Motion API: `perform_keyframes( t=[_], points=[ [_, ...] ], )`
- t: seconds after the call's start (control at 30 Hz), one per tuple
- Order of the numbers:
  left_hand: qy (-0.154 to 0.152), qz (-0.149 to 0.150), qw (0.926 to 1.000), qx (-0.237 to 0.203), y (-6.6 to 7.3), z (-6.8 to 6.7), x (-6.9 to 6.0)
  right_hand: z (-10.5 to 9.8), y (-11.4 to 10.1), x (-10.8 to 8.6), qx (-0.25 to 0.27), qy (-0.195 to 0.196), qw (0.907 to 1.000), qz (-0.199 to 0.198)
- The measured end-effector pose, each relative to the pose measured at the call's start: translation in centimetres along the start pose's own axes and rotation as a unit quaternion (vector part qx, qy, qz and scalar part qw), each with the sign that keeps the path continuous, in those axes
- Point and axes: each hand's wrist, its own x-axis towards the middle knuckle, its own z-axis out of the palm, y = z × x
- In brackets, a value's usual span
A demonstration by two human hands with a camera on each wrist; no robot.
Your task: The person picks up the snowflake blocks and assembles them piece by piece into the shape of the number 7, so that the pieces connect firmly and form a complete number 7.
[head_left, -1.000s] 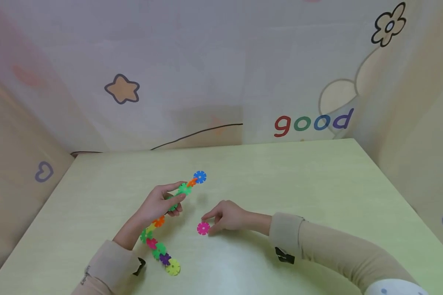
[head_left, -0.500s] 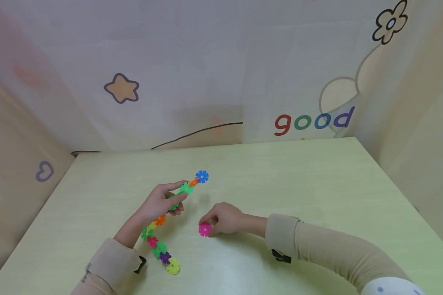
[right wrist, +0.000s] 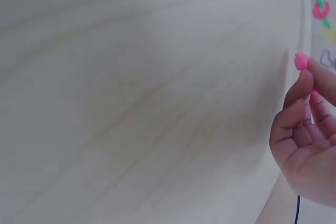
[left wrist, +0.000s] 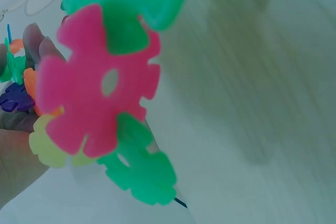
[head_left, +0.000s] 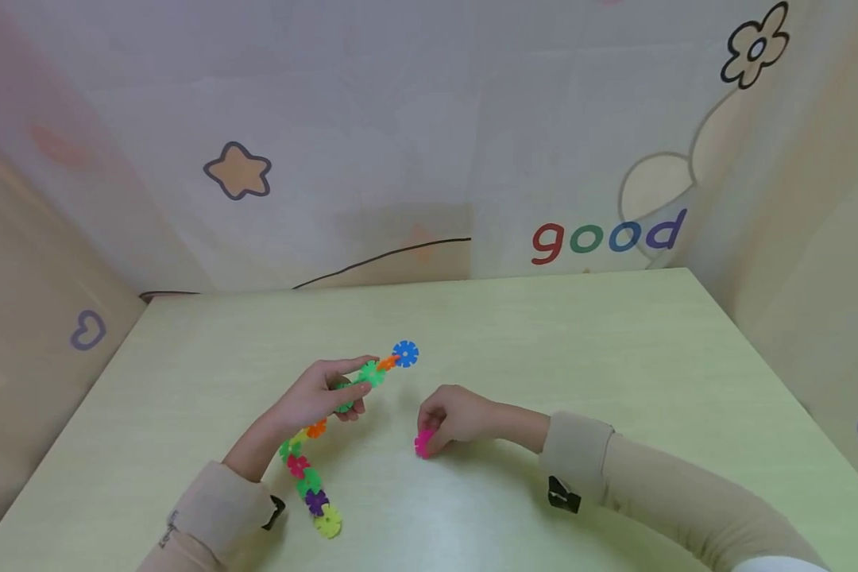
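Note:
My left hand [head_left: 322, 397] grips a chain of interlocking plastic snowflake discs between thumb and fingers, around its green discs [head_left: 372, 373]. Beyond the fingertips the chain ends in an orange disc [head_left: 388, 363] and a blue disc [head_left: 405, 353]. Its other end hangs below the wrist, through a purple disc [head_left: 317, 502] to a yellow disc [head_left: 328, 522]. A pink disc [left wrist: 94, 82] of the chain looms large in the left wrist view. To the right, my right hand [head_left: 461, 415] pinches a single loose pink snowflake disc [head_left: 423, 443], partly covered by the fingers.
Both hands are over a pale green table [head_left: 579, 349]. A printed cloth [head_left: 415, 119] with a star, a flower and the word "good" rises behind the table, and cloth also flanks both sides. Black straps show under both cuffs.
My right hand has moved a little right with the loose pink disc, which is now turned and more covered by the fingers. The left hand and chain have shifted slightly right.

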Motion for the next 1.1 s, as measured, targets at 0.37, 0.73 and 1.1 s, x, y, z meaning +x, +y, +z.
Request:
perform_keyframes(
  t=[0.37, 0.73, 1.1],
  points=[
    [-0.018, 0.008, 0.9998, 0.002, 0.2, 0.6, 0.1, -3.2, 0.5, -2.3, 0.078, 0.042, 0.9961, 0.003],
    [-0.023, 0.008, 0.9997, 0.001, 0.7, 1.2, -0.1, -5.3, 0.1, -3.8, 0.088, 0.080, 0.9928, -0.011],
    [-0.034, 0.011, 0.9993, 0.013, 0.7, 1.5, 0.0, -6.4, -0.2, -4.8, 0.120, 0.134, 0.9835, -0.022]
  ],
)
